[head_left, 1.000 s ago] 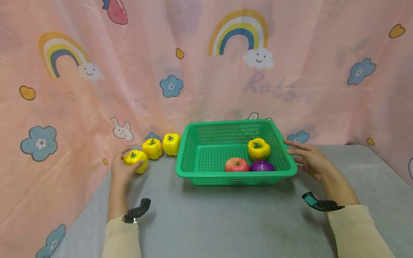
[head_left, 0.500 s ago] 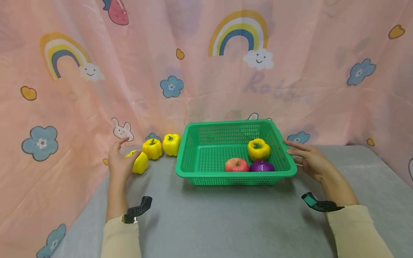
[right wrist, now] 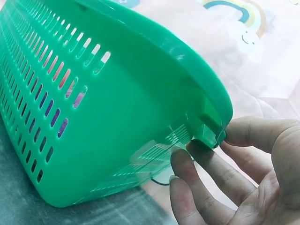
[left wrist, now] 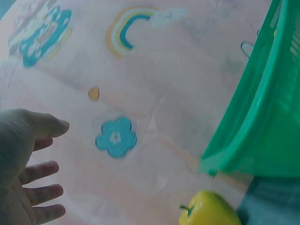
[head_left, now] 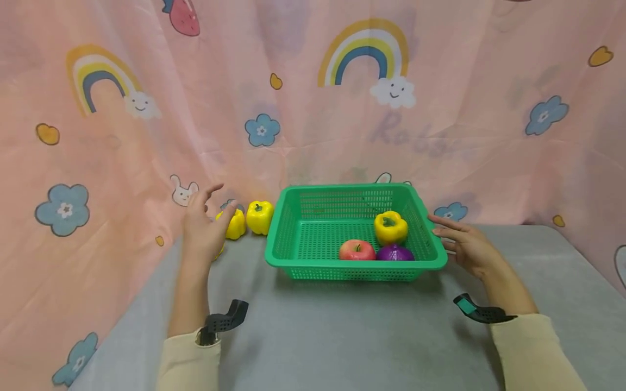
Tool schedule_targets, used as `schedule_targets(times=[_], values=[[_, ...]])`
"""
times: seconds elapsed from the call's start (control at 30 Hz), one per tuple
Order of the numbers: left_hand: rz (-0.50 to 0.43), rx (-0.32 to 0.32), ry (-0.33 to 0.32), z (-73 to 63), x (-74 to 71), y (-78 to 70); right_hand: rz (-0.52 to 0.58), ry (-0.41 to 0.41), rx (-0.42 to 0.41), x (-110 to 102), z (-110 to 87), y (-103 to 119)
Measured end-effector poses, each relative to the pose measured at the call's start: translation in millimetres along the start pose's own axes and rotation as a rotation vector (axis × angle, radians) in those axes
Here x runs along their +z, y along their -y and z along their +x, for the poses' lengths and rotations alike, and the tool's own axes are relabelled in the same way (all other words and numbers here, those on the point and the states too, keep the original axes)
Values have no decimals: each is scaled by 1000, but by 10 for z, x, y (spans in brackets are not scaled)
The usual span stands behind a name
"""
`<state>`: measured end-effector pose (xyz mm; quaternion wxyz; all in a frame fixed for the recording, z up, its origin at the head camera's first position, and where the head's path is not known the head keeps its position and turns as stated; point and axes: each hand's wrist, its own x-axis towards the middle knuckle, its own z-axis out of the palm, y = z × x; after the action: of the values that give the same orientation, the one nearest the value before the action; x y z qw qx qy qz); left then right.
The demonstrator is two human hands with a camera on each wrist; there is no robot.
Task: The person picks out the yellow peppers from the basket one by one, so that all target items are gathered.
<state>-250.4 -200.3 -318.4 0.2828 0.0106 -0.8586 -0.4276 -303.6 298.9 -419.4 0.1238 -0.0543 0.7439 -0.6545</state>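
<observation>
My left hand (head_left: 207, 225) is raised with its fingers spread and nothing in them. It hangs in front of the left-hand yellow bell peppers; one pepper (head_left: 236, 225) is partly covered and a nearer one shows only a sliver. A third bell pepper (head_left: 260, 217) stands beside the green basket (head_left: 356, 264). In the left wrist view a bell pepper (left wrist: 206, 210) lies below the basket's corner, apart from the hand. My right hand (head_left: 464, 244) touches the basket's right rim with its fingertips, which the right wrist view shows at the rim (right wrist: 213, 93).
Inside the basket are a yellow bell pepper (head_left: 390, 228), a red apple (head_left: 357, 250) and a purple onion-like thing (head_left: 395, 253). A pink printed curtain (head_left: 318, 136) hangs behind the grey table (head_left: 362, 336).
My left hand has drawn off the nearest bell pepper, let it go, and moved up and to the right. The right hand stays at the basket's rim. The view has shifted slightly.
</observation>
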Motion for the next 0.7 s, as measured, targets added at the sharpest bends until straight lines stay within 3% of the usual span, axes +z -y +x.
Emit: schedule_targets(times=[0.4,0.7], values=[[-62,188,114,-129,439,-421,-7,-5,12,33,-7,37],[-120,268,225,-130,865,-758,1,-13,-13,31,-25,42]])
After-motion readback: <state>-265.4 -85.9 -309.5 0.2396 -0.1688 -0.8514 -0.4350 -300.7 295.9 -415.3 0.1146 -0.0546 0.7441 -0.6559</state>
